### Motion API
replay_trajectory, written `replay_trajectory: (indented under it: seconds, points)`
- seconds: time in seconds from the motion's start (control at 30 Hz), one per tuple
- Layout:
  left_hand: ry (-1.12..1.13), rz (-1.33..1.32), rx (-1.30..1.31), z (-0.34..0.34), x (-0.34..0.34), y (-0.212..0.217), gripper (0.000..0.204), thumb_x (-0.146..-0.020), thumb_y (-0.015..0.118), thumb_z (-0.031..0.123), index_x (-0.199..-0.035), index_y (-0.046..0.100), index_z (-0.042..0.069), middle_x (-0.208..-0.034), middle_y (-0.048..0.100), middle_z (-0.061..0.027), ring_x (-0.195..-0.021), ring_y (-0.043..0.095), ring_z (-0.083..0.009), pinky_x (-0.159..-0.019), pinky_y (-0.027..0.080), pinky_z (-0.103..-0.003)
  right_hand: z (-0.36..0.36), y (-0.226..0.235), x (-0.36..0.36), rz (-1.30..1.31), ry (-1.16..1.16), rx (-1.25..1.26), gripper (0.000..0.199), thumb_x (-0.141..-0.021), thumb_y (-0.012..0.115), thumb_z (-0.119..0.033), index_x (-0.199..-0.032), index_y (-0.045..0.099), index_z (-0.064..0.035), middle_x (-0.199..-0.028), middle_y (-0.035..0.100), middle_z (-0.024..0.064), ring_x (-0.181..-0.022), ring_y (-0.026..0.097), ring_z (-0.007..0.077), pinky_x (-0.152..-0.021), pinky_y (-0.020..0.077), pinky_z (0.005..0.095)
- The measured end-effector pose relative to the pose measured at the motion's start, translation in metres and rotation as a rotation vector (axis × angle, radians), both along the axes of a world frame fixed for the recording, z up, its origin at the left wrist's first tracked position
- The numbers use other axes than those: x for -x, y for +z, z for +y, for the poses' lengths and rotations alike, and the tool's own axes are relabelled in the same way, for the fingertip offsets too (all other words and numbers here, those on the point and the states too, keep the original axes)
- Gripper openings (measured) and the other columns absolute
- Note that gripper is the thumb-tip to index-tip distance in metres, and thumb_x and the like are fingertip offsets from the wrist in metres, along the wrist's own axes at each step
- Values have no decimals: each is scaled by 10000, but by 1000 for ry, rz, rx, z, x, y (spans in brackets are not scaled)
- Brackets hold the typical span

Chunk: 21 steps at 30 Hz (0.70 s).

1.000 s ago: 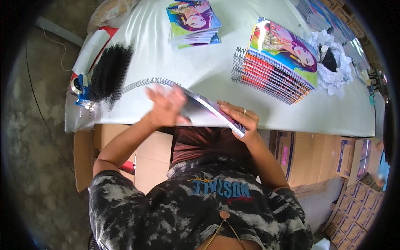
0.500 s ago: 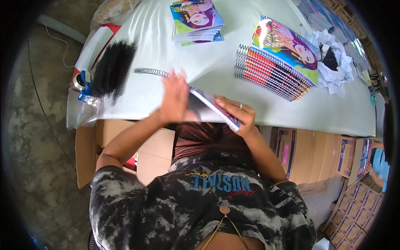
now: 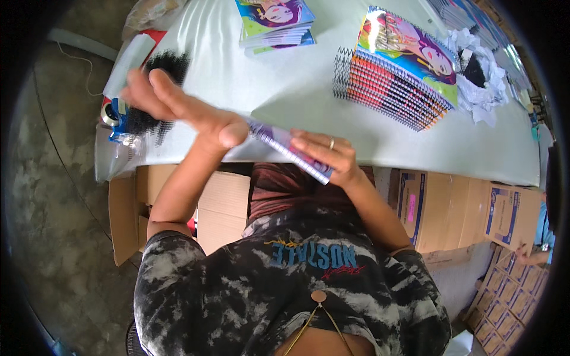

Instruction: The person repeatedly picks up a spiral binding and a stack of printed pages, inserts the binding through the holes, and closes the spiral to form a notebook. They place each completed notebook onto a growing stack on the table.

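My right hand grips a thin notebook by its cover, held tilted at the table's near edge. White page edges and a row of holes show along its near side. My left hand is stretched out flat, fingers apart and a little blurred, with its thumb by the notebook's left end. Some dark wire shows at that end; any longer coil there is hidden behind the hand. Beyond the left fingers lies a heap of black spiral coils, partly covered by the hand.
A stack of spiral-bound notebooks stands right of centre, with a stack of unbound ones at the far middle. Crumpled white paper lies farther right. A blue tape dispenser sits at left. An open cardboard box is below the table edge.
My left hand has swung left toward the coil heap and opened out. The loose coil seen sticking out leftward is now out of sight. The notebook stays in my right hand, slightly shifted left.
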<state>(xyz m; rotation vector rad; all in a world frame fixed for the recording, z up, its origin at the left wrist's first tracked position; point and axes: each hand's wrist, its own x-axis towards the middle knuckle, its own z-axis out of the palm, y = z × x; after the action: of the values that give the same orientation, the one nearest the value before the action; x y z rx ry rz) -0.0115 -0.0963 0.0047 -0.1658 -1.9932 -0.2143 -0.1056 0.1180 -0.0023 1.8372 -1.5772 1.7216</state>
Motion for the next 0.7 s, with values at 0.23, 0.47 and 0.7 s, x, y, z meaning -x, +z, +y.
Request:
replay_trajectory:
  seconds: [0.23,0.47,0.7]
  points:
    - [-194,43,272,40,-9,-3,913,-766,392,714,-1296,320,-27,-1315,350,-279,-1214,340,-437,-1003,232,-569,0,-2,7,-74,-56,8,386,-684,683,-26,-1066,628,-31,-969,653,153,-864,655,268,-727,538,330]
    - [-309,-227,609,58,-20,-5,953,-757,397,728,-1317,277,-34,-1250,384,-286,-1213,342,-323,-1009,206,-549,-1,-3,0,-276,-105,-64,427,-710,655,-36,-1133,597,-63,-999,646,138,-825,654,263,-703,532,319]
    - [-216,-568,104,62,-10,-12,931,-753,428,717,-1349,278,17,-1275,354,-288,-1213,328,-416,-992,248,-559,-11,-3,-2,-204,-102,-18,443,-695,662,-50,-1131,583,-43,-1052,633,128,-878,645,270,-736,525,331]
